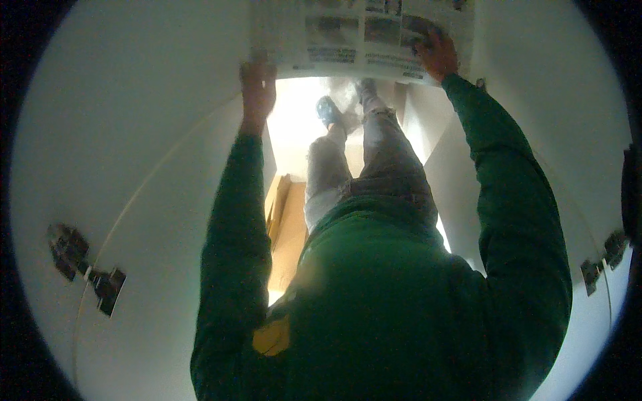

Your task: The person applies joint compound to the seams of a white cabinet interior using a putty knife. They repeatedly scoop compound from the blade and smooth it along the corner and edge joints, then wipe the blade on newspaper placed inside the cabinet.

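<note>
A printed sheet of newspaper (334, 50) with pictures and text columns spreads across the top of the head view. My right hand (439, 55) lies against its right part, fingers stretched out over the print. At the sheet's left edge is my left hand (258, 93); its fingers are dim and smeared, so their grip is hard to make out. Both arms reach forward in green sleeves.
Pale panels (154, 187) close in on both sides. Dark metal hinges (107, 289) sit on the left panel and another hinge (592, 275) on the right. A brown cardboard piece (289, 230) stands low, beside my legs, in bright light.
</note>
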The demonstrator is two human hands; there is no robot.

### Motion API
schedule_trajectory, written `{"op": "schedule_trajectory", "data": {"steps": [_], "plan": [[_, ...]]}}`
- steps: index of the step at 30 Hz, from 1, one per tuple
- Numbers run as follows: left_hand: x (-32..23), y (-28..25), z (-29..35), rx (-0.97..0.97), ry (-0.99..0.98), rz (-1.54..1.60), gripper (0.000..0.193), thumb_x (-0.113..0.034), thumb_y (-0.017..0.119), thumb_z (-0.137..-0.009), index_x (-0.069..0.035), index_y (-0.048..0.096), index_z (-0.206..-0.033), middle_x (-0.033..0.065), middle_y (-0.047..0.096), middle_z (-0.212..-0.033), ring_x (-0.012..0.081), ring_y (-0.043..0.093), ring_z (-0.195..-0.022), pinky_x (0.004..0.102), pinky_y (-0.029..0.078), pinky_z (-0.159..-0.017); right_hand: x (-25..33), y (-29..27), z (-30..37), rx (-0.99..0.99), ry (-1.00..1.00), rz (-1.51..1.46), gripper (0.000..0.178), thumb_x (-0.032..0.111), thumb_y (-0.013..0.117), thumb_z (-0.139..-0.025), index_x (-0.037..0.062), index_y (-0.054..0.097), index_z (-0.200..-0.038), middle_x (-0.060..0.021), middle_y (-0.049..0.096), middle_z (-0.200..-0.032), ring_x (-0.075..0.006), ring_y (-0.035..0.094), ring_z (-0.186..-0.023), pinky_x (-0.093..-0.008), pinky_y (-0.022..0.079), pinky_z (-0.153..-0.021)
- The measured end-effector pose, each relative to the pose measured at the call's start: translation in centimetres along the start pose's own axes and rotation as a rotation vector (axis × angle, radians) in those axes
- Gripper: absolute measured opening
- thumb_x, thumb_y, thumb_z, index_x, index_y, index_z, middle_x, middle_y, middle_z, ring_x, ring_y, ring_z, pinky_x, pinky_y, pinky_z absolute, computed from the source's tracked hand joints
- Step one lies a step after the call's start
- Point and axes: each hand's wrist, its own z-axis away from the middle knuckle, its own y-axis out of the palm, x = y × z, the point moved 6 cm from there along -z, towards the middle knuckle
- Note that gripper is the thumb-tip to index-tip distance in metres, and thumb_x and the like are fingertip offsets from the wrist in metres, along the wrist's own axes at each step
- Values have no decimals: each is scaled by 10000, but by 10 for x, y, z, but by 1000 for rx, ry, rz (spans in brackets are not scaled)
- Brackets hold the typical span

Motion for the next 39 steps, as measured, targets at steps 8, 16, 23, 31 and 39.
{"op": "schedule_trajectory", "data": {"steps": [8, 16, 23, 31, 39], "plan": [[19, 51, 288, 430, -461, 172, 294, -285, 559, -938, -47, 603, -1105, 222, 644, -968, 383, 622, -891, 430, 508, -775, -13, 12, -12, 151, 228, -474, 619, 475, 517, -920, 19, 465, -1336, -245, 530, -1279, -414, 505, -1167, -473, 393, -1001], [-3, 25, 394, 377, -773, 533, 384, -302, 548, -926, 3, 599, -1152, 115, 641, -1095, 202, 627, -941, 333, 527, -740, -17, 23, 93, 179, 313, -338, 755, 543, 400, -953, -18, 293, -1448, -277, 421, -1399, -406, 358, -1331, -485, 231, -1128], [-16, -2, 303, 51, -816, 774, 343, -256, 542, -940, -47, 566, -1211, 144, 660, -1089, 215, 647, -935, 336, 528, -773, 6, 7, 105, 297, 373, -324, 794, 576, 383, -947, -15, 262, -1463, -278, 324, -1465, -389, 323, -1359, -467, 219, -1139], [-105, -202, 211, -439, -306, 246, 248, -155, 572, -925, -35, 632, -1134, 175, 664, -1081, 289, 659, -984, 376, 523, -843, 42, -10, 86, 205, 192, -393, 786, 573, 393, -944, -48, 327, -1422, -282, 355, -1438, -390, 374, -1325, -456, 290, -1112], [-209, -419, 179, -1067, 142, -330, 205, -46, 556, -889, -27, 654, -1068, 166, 635, -1142, 349, 602, -1073, 440, 480, -941, 21, 42, 45, 164, -64, -83, 675, 529, 555, -888, 95, 436, -1391, -256, 452, -1359, -407, 478, -1205, -469, 406, -1006]]}}
